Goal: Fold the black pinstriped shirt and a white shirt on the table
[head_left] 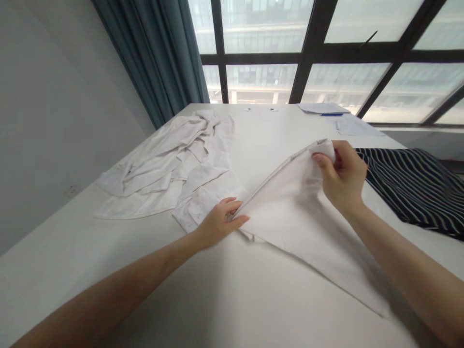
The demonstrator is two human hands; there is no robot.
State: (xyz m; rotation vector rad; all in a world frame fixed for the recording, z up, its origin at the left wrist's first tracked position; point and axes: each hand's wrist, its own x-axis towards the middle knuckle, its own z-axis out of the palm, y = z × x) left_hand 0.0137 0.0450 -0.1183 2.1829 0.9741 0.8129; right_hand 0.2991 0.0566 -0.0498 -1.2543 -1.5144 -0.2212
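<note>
A white garment (300,217) lies partly folded on the white table (224,299) in front of me. My right hand (342,176) pinches its raised far edge, lifting the cloth off the table. My left hand (219,222) grips the near left edge of the same garment, with the fingers closed on the fabric low by the tabletop. The cloth stretches in a taut fold between the two hands.
A crumpled white shirt (174,164) lies spread at the left. A dark striped garment (413,186) lies at the right. Papers (322,108) and a blue pen (331,114) sit at the far edge by the window. A grey wall and a teal curtain (155,53) stand at the left.
</note>
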